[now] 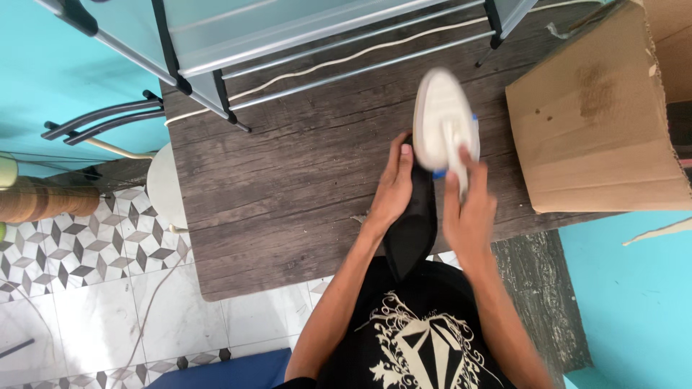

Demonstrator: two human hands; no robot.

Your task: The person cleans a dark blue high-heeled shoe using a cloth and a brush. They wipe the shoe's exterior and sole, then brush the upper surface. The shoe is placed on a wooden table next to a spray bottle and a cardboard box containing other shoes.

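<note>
A white clothes iron [441, 119] is gripped by its handle in the right hand [467, 209], raised and blurred just beyond the knuckles. A black cloth [417, 216], lying between both hands, is pressed flat under the open left hand [393, 189]. Farther right of the right hand, a cardboard box [598, 115] is seen on the dark wooden table [288, 187].

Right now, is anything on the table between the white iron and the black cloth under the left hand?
Nothing visible. The right hand holds the white iron just above the black cloth, which the left hand presses onto the wooden table.
</note>
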